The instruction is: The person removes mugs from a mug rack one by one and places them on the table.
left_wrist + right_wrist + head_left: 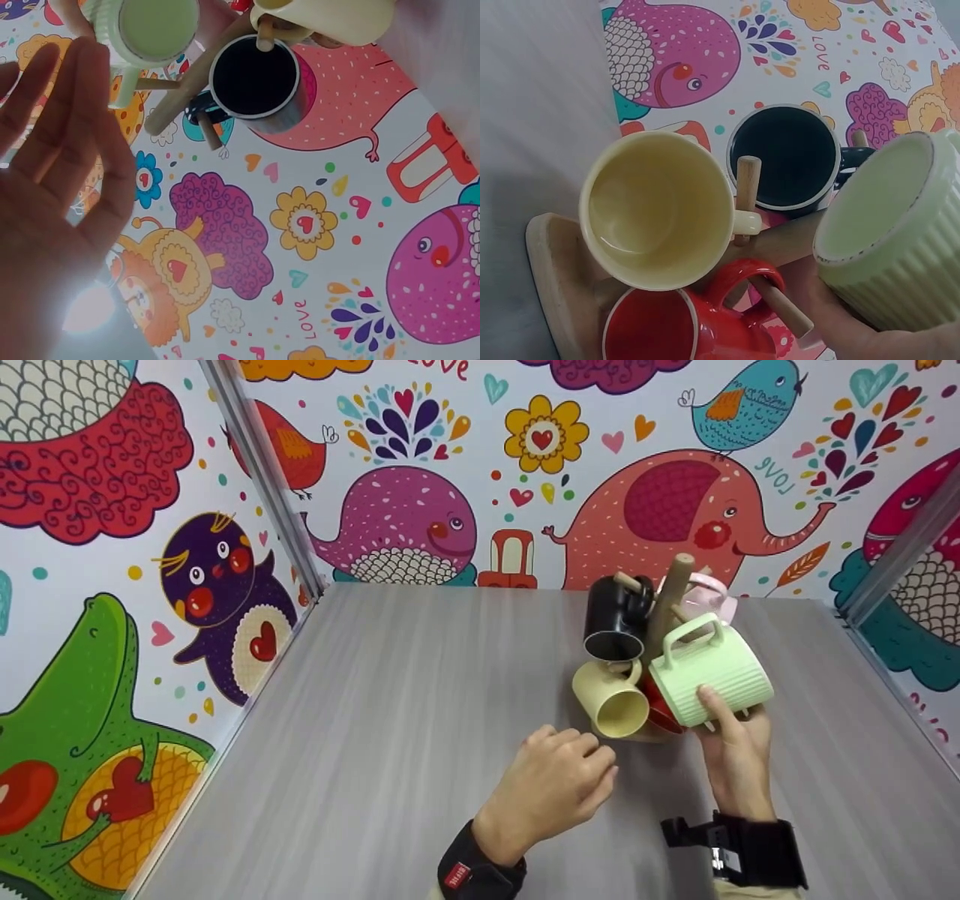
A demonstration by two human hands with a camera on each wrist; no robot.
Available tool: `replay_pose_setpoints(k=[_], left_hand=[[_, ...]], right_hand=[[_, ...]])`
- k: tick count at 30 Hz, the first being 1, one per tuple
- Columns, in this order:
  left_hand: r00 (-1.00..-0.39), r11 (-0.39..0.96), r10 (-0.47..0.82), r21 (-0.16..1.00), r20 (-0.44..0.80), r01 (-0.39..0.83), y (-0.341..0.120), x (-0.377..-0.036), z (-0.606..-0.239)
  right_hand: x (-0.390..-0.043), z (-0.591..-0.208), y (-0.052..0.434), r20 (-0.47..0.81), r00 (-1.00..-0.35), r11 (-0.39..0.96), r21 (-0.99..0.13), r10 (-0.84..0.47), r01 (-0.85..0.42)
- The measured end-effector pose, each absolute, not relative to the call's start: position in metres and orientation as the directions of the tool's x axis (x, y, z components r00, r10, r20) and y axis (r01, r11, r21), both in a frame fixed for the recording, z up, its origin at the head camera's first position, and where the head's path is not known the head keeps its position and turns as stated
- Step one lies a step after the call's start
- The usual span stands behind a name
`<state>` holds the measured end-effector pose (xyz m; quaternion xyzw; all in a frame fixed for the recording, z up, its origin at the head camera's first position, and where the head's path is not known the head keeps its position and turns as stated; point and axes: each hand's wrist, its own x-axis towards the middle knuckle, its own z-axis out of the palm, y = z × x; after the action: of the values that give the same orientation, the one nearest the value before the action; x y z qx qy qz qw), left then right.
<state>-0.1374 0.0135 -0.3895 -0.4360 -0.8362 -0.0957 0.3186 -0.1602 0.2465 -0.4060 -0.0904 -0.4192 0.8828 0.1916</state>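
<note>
On the right half of a grey wood-grain worktop (390, 720) stands a wooden mug tree (670, 592), its upright post leaning slightly and its pegs carrying several mugs. The person's right hand (731, 750) grips a pale green ribbed mug (712, 671) from below, thumb pressed on its ribbed side and fingers curled round the far side. The green mug is tilted, its handle up near the post and its open mouth facing down toward the near edge; whether the handle is on a peg cannot be told.

Just left of it, a cream mug (611, 701) hangs by its handle from a peg, mouth facing the near side. A black mug (616, 619) hangs above the cream one, on the far left of the post. A red mug (660, 712) sits low between the cream and green mugs, mostly hidden from the head view; the right wrist view shows it hooked on a lower peg beside the tree's wooden base (551, 262). A pink mug (709, 592) shows behind the post on the far side.

The left hand (559, 784) rests near the cream mug without touching it, holding nothing, its fingers loosely bent in the head view and spread apart in the left wrist view. Both wrists wear black straps. Bright cartoon-animal walls (405, 525) enclose the worktop.
</note>
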Motion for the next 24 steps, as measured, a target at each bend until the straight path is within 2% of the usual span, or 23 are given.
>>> replay_pose_setpoints(k=[7,15,19,24], left_hand=[[-0.432,0.624,0.643,-0.106,0.632,0.774,0.014,-0.135,-0.386],[-0.462,0.676,0.575,-0.073,0.676,0.734,0.016,-0.134,-0.387],[-0.465,0.685,0.511,-0.016,0.722,0.728,0.016,-0.135,-0.386],[-0.481,0.667,0.382,0.124,0.789,0.734,0.016,-0.137,-0.385]], right_hand=[[-0.149,-0.412,0.243,0.029,-0.91,-0.54,-0.797,0.413,-0.27],[-0.141,-0.416,0.238,0.106,-0.928,-0.425,-0.866,0.357,-0.262],[-0.138,-0.418,0.233,0.148,-0.931,-0.345,-0.9,0.333,-0.266],[-0.135,-0.422,0.227,0.187,-0.926,-0.195,-0.946,0.328,-0.26]])
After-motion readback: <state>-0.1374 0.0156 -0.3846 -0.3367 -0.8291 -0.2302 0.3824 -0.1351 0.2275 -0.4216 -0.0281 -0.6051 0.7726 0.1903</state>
